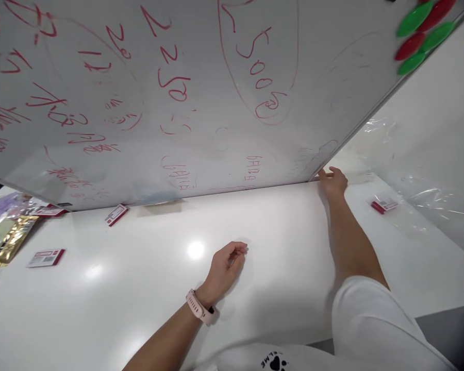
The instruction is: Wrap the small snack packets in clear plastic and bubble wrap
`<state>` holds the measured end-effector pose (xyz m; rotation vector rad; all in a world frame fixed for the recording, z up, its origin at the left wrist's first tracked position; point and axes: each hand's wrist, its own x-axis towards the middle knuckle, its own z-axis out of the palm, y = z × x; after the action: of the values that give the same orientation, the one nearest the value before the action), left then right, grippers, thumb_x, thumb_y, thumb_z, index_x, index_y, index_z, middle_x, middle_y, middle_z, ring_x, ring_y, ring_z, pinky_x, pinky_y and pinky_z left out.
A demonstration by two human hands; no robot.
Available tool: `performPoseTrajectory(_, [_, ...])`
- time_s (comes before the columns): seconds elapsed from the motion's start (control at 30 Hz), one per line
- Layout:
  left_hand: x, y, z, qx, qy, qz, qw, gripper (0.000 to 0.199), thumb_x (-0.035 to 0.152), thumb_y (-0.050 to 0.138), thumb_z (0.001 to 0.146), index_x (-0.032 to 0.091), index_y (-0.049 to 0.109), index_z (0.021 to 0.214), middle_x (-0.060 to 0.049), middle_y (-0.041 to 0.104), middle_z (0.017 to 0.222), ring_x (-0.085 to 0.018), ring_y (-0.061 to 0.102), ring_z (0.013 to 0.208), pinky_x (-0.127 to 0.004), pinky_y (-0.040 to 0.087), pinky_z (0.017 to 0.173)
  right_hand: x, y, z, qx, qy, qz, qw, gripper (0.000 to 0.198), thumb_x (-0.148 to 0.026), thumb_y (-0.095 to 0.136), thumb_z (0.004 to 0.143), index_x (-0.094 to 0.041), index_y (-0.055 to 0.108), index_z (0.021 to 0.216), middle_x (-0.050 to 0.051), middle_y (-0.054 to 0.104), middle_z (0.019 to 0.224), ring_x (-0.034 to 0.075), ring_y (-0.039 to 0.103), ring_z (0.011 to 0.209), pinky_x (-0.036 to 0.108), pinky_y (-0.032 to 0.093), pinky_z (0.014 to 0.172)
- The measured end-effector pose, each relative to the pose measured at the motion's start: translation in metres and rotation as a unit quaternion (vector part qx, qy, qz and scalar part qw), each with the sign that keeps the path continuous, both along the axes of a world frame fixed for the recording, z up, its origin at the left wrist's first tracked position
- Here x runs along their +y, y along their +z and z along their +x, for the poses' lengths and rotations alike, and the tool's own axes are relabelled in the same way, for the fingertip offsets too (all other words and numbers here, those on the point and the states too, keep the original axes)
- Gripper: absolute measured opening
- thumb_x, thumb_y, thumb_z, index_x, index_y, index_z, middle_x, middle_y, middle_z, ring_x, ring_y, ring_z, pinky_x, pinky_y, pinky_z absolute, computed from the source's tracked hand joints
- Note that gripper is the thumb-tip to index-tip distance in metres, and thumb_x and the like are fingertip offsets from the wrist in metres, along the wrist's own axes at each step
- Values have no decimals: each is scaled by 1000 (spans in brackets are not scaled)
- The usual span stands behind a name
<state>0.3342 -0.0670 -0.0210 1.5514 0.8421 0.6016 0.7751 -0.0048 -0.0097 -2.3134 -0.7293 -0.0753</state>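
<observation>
A large whiteboard (201,149) with red handwriting stands tilted, its lower edge along the white table (278,232). My right hand (333,183) is at the board's lower right corner, thumb side against the edge and fingers bent beside it. Part of that grip is hidden by the corner. Over the middle of the table, apart from the board, is my left hand (224,269), its fingers curled in toward the thumb; I see nothing between them. A pink watch strap (197,307) is around the left wrist.
Red and green oval magnets (413,46) cling to the board's upper right. Small red-and-white boxes (46,258) lie at the left, another box (384,206) at the right. Plastic packets and a gold pouch (13,239) are at the far left. Clear plastic film (429,201) covers the right side.
</observation>
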Motion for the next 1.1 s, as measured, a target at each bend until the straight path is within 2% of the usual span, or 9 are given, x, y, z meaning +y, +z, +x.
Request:
performPoseTrajectory(0.07, [0,0,0,2,0,6,1000,22,29,55,94,22,66,111,-7,72,106,-18,67,96,-35,55,88,-21,-1,6,-49,-45,14,998,55,-40,55,96,-10,49,142,24,57,128,32,44,122,46,30,101])
performPoseTrajectory(0.17, [0,0,-1,7,5,15,1000,22,32,55,94,23,66,111,-7,72,105,-19,68,96,-35,56,87,-34,5,27,-122,-76,7,990,76,-51,63,91,-25,33,156,22,20,161,36,16,144,56,20,107])
performPoseTrajectory(0.27, [-1,3,0,20,15,11,1000,22,34,56,94,23,67,108,-7,73,104,-20,68,95,-36,56,86,-16,20,60,-135,-42,-34,989,87,-57,63,90,-33,18,161,18,-10,165,35,-10,149,66,14,105])
performPoseTrajectory(0.43, [-2,5,1,38,30,-17,999,22,37,58,93,26,71,107,-6,73,104,-21,68,94,-36,57,86,47,41,131,-186,-5,-90,979,74,-52,54,96,-30,24,160,17,-17,164,37,-19,148,70,14,103])
performPoseTrajectory(0.57, [-4,-1,-1,61,37,-25,997,21,37,60,92,32,73,108,-6,73,104,-22,68,94,-36,56,86,85,23,181,-116,-12,-117,986,71,-50,48,99,-30,21,161,18,-24,163,39,-21,148,71,13,101])
performPoseTrajectory(0.7, [-6,-3,-2,83,57,-25,995,22,37,64,89,33,75,107,-7,73,96,-24,68,88,-37,58,80,99,-20,207,26,-6,-194,981,74,-49,61,92,-24,34,157,30,-4,163,44,0,149,73,13,98])
performPoseTrajectory(0.8, [-7,0,0,102,75,-11,992,21,37,67,87,32,77,104,-7,73,91,-24,67,85,-36,57,76,96,-38,209,35,-7,-201,979,80,-53,70,84,-17,44,150,34,20,156,44,16,144,70,13,99])
performPoseTrajectory(0.97, [-7,4,7,113,71,1,991,23,42,63,89,28,76,101,-7,73,94,-23,68,87,-34,56,77,75,-35,186,-45,-51,-141,988,51,-45,65,89,-9,65,125,31,52,134,38,39,131,59,23,103])
performPoseTrajectory(1.1, [-6,12,10,107,60,5,992,26,43,59,90,24,75,96,-8,74,96,-22,66,86,-34,54,77,51,-31,152,-41,-91,-141,985,35,-29,63,89,-6,69,114,28,61,118,35,55,115,50,36,98])
